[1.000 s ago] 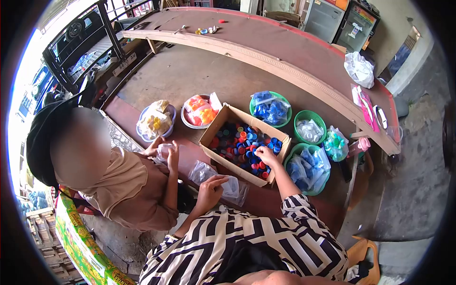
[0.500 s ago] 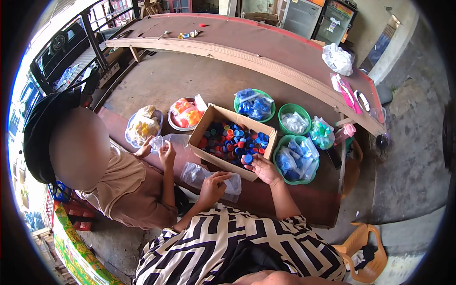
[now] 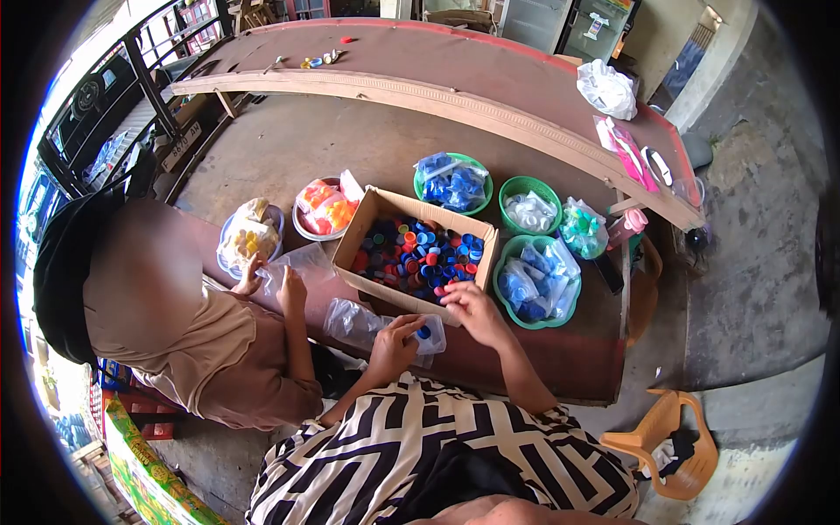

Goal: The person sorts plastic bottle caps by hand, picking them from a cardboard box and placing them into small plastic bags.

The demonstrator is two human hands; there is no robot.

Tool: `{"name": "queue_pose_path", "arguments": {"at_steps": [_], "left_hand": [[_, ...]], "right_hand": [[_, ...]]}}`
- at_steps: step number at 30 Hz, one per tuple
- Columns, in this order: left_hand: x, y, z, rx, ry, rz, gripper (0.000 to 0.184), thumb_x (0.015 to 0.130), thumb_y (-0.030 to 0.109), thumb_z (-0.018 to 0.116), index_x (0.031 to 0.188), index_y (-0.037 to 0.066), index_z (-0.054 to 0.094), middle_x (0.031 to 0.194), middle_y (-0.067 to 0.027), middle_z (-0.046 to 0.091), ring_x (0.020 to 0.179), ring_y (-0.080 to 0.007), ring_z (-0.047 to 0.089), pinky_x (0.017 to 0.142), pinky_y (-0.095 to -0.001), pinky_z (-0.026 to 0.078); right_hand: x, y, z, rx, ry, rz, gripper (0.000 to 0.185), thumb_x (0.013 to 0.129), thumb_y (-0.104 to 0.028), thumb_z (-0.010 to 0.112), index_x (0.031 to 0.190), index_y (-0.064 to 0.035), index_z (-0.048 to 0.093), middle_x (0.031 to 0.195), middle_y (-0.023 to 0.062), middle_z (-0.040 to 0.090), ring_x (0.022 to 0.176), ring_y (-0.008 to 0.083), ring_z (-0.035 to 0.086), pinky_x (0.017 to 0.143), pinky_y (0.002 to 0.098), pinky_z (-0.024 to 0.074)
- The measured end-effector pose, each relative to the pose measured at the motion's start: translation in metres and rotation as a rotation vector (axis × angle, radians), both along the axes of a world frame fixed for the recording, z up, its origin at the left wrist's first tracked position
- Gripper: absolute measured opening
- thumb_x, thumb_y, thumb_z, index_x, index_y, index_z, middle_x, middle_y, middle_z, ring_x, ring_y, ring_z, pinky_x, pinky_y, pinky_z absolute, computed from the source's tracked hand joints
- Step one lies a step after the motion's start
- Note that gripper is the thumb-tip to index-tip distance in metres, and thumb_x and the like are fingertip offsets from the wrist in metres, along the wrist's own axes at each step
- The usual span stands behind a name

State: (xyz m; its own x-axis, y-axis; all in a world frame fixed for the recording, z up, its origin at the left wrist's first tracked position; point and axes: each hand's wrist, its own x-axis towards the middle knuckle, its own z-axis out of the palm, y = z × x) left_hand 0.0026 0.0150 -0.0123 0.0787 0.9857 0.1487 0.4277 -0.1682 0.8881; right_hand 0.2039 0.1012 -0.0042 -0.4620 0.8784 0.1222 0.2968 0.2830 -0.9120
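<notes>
My left hand (image 3: 395,346) is closed on the edge of a clear plastic bag (image 3: 354,322) at the table's front. A blue bottle cap (image 3: 423,332) shows inside the bag, just right of my fingers. My right hand (image 3: 477,313) is over the front right edge of a cardboard box (image 3: 385,296), its fingers bent together at a red bottle cap (image 3: 450,286). Loose bottle caps (image 3: 411,254), mostly blue and red, fill the bottom of the box. The fingers partly hide the red cap.
Bowls of bagged caps stand around the box: a green bowl (image 3: 488,197) behind, a teal bowl (image 3: 569,320) at right, a white bowl (image 3: 297,223) at left. A co-worker's hands (image 3: 291,289) hold another clear bag (image 3: 319,261). A raised ledge (image 3: 394,87) runs behind.
The blue cap that was in my right hand is now in the bag by my left hand. My right hand has turned palm down at the box. The view has shifted slightly.
</notes>
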Motion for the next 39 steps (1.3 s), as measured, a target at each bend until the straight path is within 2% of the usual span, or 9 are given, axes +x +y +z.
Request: {"name": "queue_pose_path", "arguments": {"at_steps": [2,4,7,16,22,25,28,38,39], "left_hand": [[-0.002,0.001,0.002,-0.035,-0.001,0.006,0.041,0.075,-0.005,0.050,0.112,0.001,0.065,0.115,-0.0154,0.063,0.094,-0.0280,0.066,0.079,-0.0314,0.051],[-0.001,0.002,-0.001,-0.046,-0.038,0.019,0.041,0.075,-0.006,0.050,0.112,0.001,0.065,0.115,-0.0152,0.063,0.093,-0.0277,0.066,0.078,-0.0309,0.051],[-0.001,0.005,-0.004,-0.004,-0.032,0.018,0.041,0.075,-0.006,0.051,0.113,0.002,0.065,0.114,-0.0151,0.063,0.090,-0.0276,0.066,0.076,-0.0310,0.051],[-0.003,0.014,0.003,0.030,-0.085,0.028,0.043,0.075,-0.008,0.052,0.113,0.005,0.066,0.111,-0.0152,0.064,0.089,-0.0255,0.066,0.075,-0.0298,0.051],[-0.019,0.010,0.025,0.115,-0.146,-0.049,0.043,0.072,-0.011,0.050,0.109,0.005,0.068,0.107,-0.0145,0.066,0.090,-0.0257,0.066,0.077,-0.0298,0.052],[-0.029,0.013,0.026,0.081,-0.063,0.095,0.043,0.070,-0.012,0.050,0.106,0.004,0.069,0.106,-0.0132,0.066,0.092,-0.0237,0.066,0.077,-0.0295,0.052],[-0.030,0.009,0.022,-0.024,-0.173,0.081,0.043,0.071,-0.011,0.050,0.106,0.003,0.069,0.106,-0.0140,0.066,0.091,-0.0231,0.067,0.076,-0.0289,0.051],[-0.011,0.012,0.010,-0.001,-0.075,-0.026,0.041,0.072,-0.006,0.052,0.109,0.003,0.068,0.104,-0.0157,0.065,0.084,-0.0285,0.065,0.074,-0.0313,0.051],[-0.011,0.012,0.011,-0.051,0.008,-0.074,0.044,0.073,-0.005,0.053,0.113,0.004,0.066,0.113,-0.0143,0.063,0.088,-0.0252,0.066,0.077,-0.0302,0.052]], "right_hand": [[0.000,0.024,-0.021,0.031,0.056,-0.100,0.010,0.088,-0.004,0.060,0.096,-0.0039,0.067,0.103,0.0101,0.061,0.089,0.0221,0.063,0.077,0.0314,0.0507],[0.001,0.050,-0.044,0.079,-0.125,-0.140,0.010,0.087,-0.006,0.060,0.094,-0.0040,0.067,0.095,0.0104,0.062,0.082,0.0232,0.064,0.073,0.0319,0.0507],[-0.015,0.081,-0.085,0.107,-0.236,-0.112,0.009,0.084,-0.009,0.062,0.090,-0.0037,0.067,0.091,0.0124,0.062,0.087,0.0282,0.063,0.077,0.0362,0.0503],[-0.063,0.122,-0.146,0.160,-0.705,0.026,0.044,0.081,-0.019,0.068,0.119,-0.0036,0.054,0.117,0.0189,0.053,0.108,0.0369,0.055,0.093,0.0415,0.0454],[-0.051,0.128,-0.162,0.009,-0.313,0.012,0.035,0.090,-0.022,0.061,0.118,-0.0026,0.059,0.107,0.0176,0.064,0.095,0.0310,0.064,0.083,0.0358,0.0501],[-0.034,0.117,-0.140,-0.711,0.330,0.066,0.030,0.097,-0.015,0.050,0.125,-0.0049,0.055,0.107,0.0051,0.064,0.091,0.0137,0.063,0.077,0.0259,0.0501],[-0.019,0.099,-0.117,-0.929,0.663,0.106,0.033,0.097,-0.014,0.049,0.129,-0.0059,0.052,0.110,0.0059,0.063,0.092,0.0150,0.064,0.078,0.0263,0.0500],[0.006,0.023,-0.037,-0.795,0.723,0.151,0.033,0.093,-0.012,0.049,0.125,-0.0056,0.052,0.113,0.0054,0.061,0.102,0.0148,0.058,0.087,0.0290,0.0450],[0.007,0.016,-0.029,-0.718,0.722,0.147,0.033,0.092,-0.011,0.051,0.124,-0.0053,0.053,0.112,0.0055,0.061,0.102,0.0145,0.058,0.088,0.0291,0.0449]]}}
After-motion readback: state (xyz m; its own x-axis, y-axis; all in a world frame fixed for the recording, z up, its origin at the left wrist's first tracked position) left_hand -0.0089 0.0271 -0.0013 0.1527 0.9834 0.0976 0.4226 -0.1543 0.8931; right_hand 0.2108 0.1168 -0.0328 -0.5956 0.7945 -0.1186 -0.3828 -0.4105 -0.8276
